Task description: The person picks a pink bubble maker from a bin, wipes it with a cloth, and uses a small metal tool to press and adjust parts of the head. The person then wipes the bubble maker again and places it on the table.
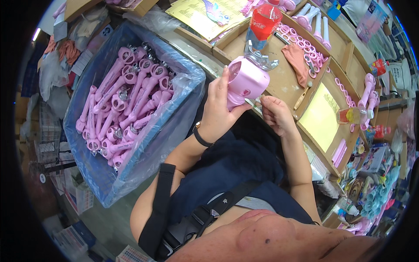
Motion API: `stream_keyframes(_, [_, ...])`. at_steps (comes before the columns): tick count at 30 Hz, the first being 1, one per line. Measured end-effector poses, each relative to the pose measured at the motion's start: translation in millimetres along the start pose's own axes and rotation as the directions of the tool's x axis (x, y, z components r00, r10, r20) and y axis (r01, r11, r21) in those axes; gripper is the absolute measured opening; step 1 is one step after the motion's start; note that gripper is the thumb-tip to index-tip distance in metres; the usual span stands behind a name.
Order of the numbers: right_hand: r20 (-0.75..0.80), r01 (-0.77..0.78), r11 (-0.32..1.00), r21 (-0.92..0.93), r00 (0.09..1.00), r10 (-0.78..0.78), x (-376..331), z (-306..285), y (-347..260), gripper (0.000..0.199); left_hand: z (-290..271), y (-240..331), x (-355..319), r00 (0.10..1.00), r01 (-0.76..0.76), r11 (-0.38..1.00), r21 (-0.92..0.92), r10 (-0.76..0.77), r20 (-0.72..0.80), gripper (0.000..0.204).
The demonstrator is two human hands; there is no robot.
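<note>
My left hand [218, 102] is wrapped round a pink toy wand [255, 83], its hollow round head tilted up toward me. A shiny silver crown [264, 61] tops the wand, and a small darker pink emblem sits on its side. The wand's lower part is mostly hidden by my fingers. Just right of the wand's neck, my right hand [278, 115] is closed in a pinch. A small pale piece shows at its fingertips, too small to make out.
At left, a blue crate [131, 174] lined with clear plastic holds several similar pink wands [126, 94]. Ahead stands a cardboard tray [235, 46] with a red-labelled bottle [264, 24], pink rings [301, 41], an orange cloth [297, 65], a brush [302, 97] and a yellow sheet [321, 115].
</note>
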State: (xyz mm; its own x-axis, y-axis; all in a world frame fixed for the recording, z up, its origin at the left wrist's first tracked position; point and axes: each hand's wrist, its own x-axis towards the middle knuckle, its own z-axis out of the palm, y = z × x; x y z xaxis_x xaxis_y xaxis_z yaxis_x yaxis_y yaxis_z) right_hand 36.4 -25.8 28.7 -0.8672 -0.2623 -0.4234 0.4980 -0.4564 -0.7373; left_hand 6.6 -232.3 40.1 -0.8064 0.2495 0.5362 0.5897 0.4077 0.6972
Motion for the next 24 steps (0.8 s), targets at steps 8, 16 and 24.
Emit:
stream_keyframes(8, [0.067,0.412,0.203,-0.888,0.553,-0.830,-10,23,22,0.010,5,-5,0,0.996,0.092,0.988,-0.122,-0.092,0.003,0.102])
stream_keyframes(16, [0.243,0.415,-0.072,-0.907,0.377,-0.894,-8,26,26,0.011,-2,0,0,0.999,0.037,0.994,-0.107,-0.040,-0.020,0.101])
stream_keyframes(24, [-0.150,0.302,0.850,-0.431,0.905,-0.398,-21,21,10,0.028,0,3,-5,0.998,-0.058,0.993,-0.100,0.054,-0.042,0.102])
